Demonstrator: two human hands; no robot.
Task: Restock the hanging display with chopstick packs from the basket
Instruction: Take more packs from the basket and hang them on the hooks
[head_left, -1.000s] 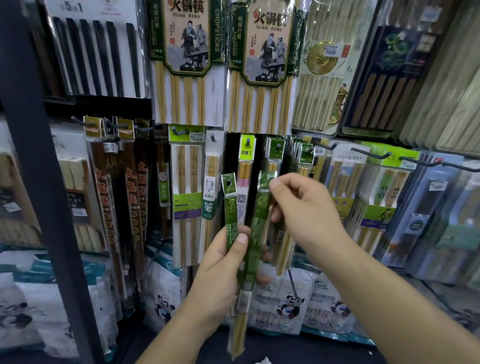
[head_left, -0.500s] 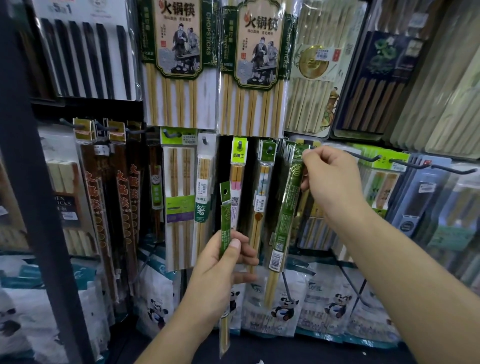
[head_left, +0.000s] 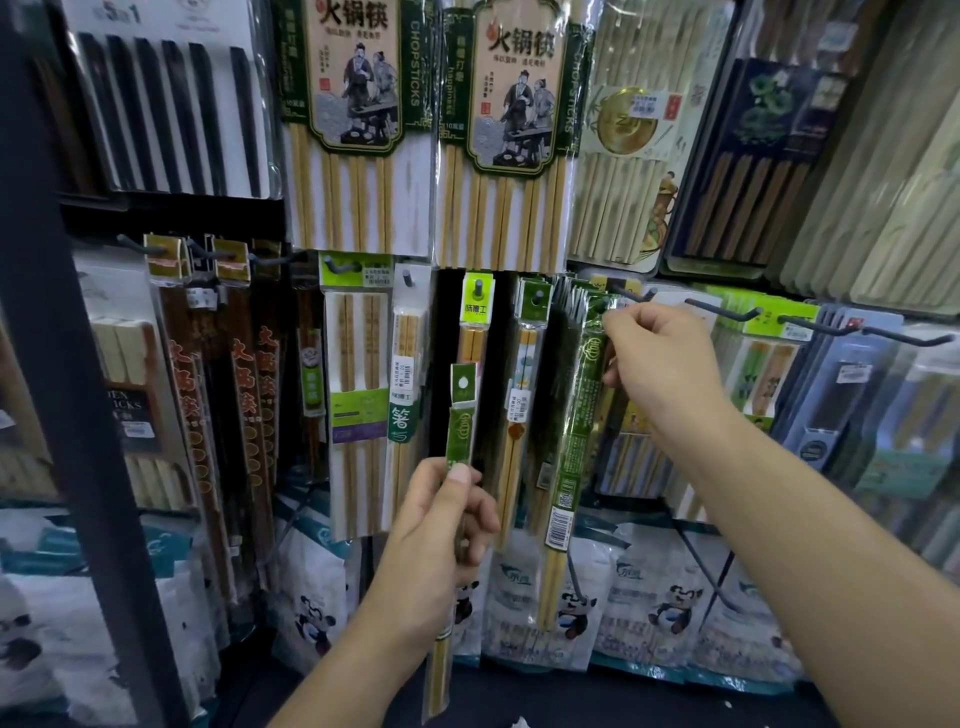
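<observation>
At the dark metal peg (head_left: 631, 295), a green-wrapped bamboo chopstick pack (head_left: 575, 436) is pinched at its top by the fingers (head_left: 626, 325) of the right hand (head_left: 667, 374); a second narrow green pack (head_left: 462, 415) is gripped upright by the left hand (head_left: 436, 540).

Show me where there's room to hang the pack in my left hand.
Free: the bare hook ends right of the right hand, and the dark gap between the white-sleeved pack and lime-tagged pack. Crowded: the peg stacked with green packs.
</observation>
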